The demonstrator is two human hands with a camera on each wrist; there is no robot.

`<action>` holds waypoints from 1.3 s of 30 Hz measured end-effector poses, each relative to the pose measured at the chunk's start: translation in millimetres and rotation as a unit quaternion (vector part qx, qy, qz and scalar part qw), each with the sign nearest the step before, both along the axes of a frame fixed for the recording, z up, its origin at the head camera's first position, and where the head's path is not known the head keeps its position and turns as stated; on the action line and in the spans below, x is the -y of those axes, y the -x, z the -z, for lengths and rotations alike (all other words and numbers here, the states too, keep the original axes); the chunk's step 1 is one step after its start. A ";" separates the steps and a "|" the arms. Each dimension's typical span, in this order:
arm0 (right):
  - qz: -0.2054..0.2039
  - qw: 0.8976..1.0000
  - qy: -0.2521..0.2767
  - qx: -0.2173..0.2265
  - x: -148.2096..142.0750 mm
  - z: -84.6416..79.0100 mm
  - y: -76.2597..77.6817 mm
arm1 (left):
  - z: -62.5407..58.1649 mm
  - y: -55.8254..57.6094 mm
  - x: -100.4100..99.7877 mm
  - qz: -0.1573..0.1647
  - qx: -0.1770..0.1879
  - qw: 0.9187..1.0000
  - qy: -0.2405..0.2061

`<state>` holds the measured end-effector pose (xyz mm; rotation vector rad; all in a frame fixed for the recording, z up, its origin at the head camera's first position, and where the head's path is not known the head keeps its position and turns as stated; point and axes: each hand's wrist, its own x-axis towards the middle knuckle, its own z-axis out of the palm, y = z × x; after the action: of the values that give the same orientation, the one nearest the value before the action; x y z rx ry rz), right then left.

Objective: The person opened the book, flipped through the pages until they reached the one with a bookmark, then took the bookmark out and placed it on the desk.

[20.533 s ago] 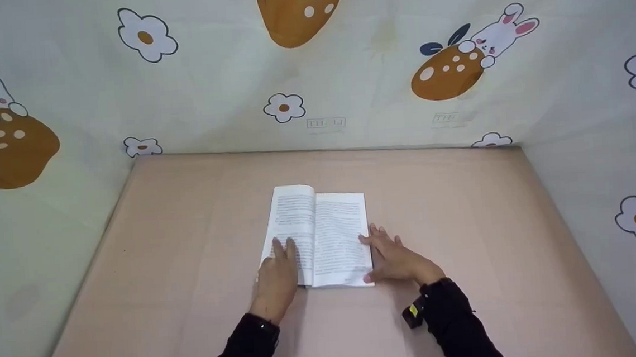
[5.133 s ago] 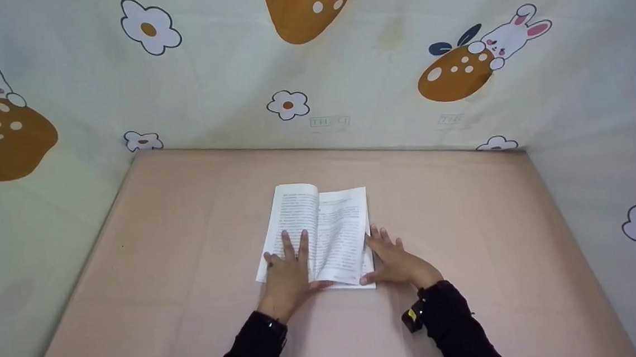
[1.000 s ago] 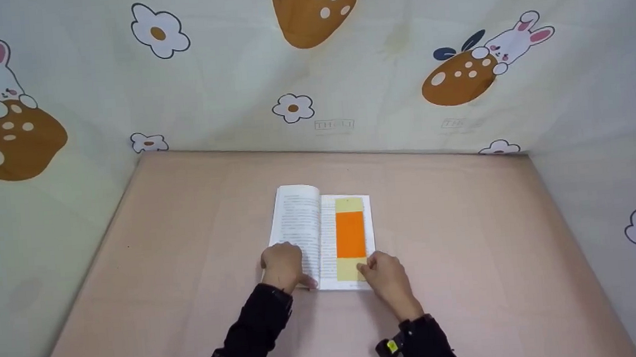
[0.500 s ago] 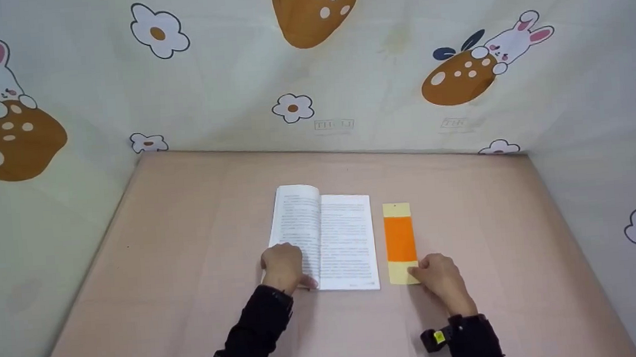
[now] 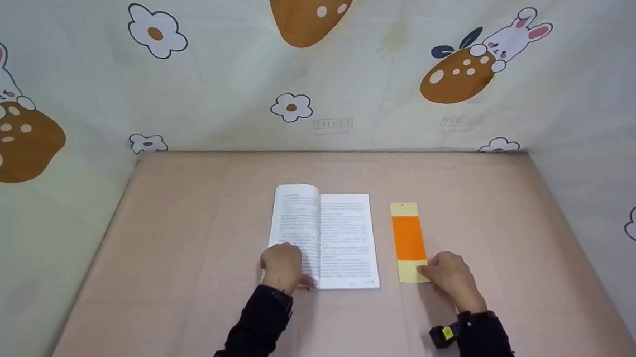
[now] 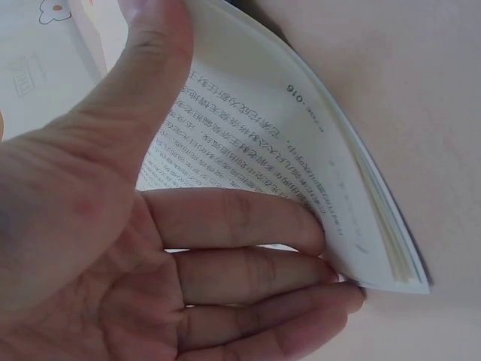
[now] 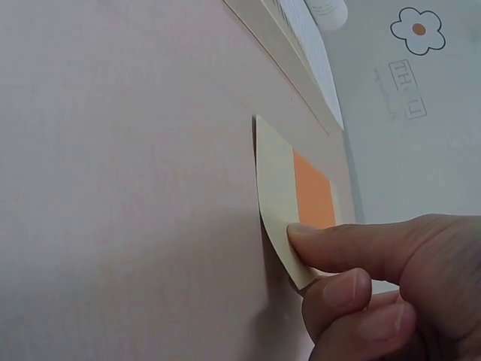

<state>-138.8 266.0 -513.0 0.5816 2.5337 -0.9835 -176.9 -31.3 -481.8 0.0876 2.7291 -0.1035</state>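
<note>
An open book (image 5: 347,241) with printed pages lies on the table. My left hand (image 5: 282,265) holds its lower left part, the thumb near the gutter and the fingers (image 6: 240,218) curled at the outer page edge. To the right of the book is a bookmark (image 5: 409,238), a pale yellow strip with an orange middle. My right hand (image 5: 452,278) pinches its lower right corner between thumb and fingers. In the right wrist view, the near end of the bookmark (image 7: 274,177) bends slightly, and its shadow falls on the surface beneath.
The pink-covered tabletop (image 5: 198,220) meets pale fabric walls (image 5: 221,79) printed with flowers and rabbits at the back and both sides. A small black wrist camera (image 5: 442,336) with a yellow mark hangs by the right sleeve.
Over the last second my right hand has carried the bookmark rightward off the right page to beside the book. Earlier, pages were being turned. The left hand has stayed put lately.
</note>
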 end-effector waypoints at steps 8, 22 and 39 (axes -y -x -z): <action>-0.031 0.998 -0.063 0.000 1.2 -3.7 2.6 | 2.1 -1.2 0.7 -0.004 -0.009 1.000 0.002; -0.082 0.976 0.112 -0.169 88.9 4.8 1.8 | 11.1 -22.0 3.7 -0.050 -0.058 0.996 -0.054; -0.099 0.967 0.212 -0.101 109.2 11.5 14.1 | 19.8 -32.9 15.1 -0.177 -0.209 0.924 -0.268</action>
<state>-152.9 156.7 -524.5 0.1054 2.3758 -1.5116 -144.0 -46.4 -501.6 -0.3083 3.0557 0.8187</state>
